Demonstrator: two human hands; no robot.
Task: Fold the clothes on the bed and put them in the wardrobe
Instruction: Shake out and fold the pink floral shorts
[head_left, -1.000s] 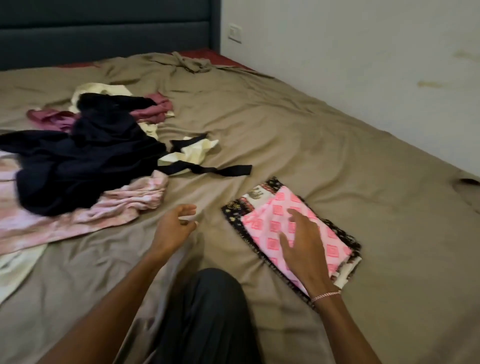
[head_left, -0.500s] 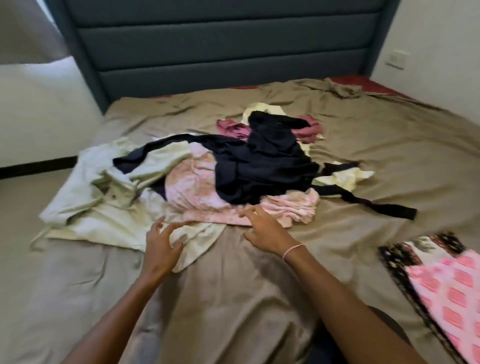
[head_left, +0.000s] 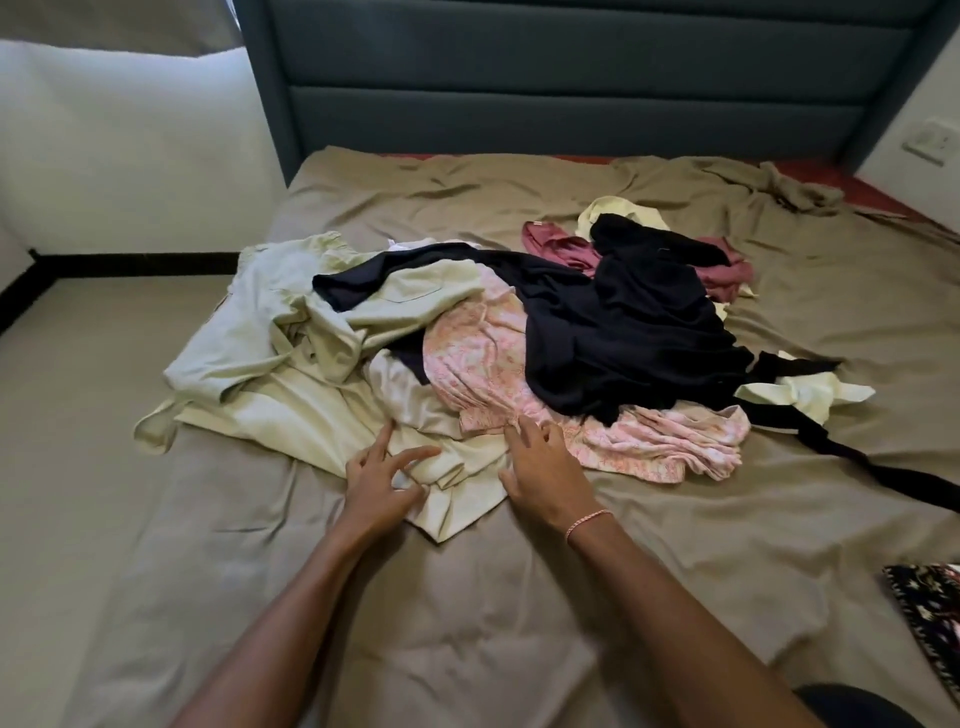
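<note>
head view: looked forward and down over a tan, wrinkled bed sheet (head_left: 467, 634), with both bare forearms reaching in from the bottom edge.
clothes pile (head_left: 519, 338): lay unfolded on the middle of the sheet, between the hands and the headboard (head_left: 571, 78).
left hand (head_left: 382, 488): rested open on the near corner of the pale green garment (head_left: 291, 332), fingers splayed and thumb bent against the cloth; no fold plainly pinched.
right hand (head_left: 540, 473): rested open beside the left, fingers lightly bent, fingertips (head_left: 519, 441) touching the near hem of the pink patterned garment (head_left: 478, 364); wore a thin pink bracelet (head_left: 589, 519) at the wrist.
pale green garment: sprawled crumpled over the left of the pile, out to the left edge of the bed.
pink patterned garment: lay in the middle, partly under the navy garment (head_left: 623, 322).
navy garment: draped over the centre and right of the pile.
maroon garment (head_left: 561, 249): bunched at the far side, partly under the navy garment.
pale yellow piece (head_left: 810, 395): lay at the right end of the pile, with a black strap (head_left: 883, 467) trailing right across the sheet.
folded patterned cloth (head_left: 924, 597): showed only as a dark floral corner at the right edge, well apart from the pile.
wall switch (head_left: 930, 143): sat at upper right, beside the headboard.
</note>
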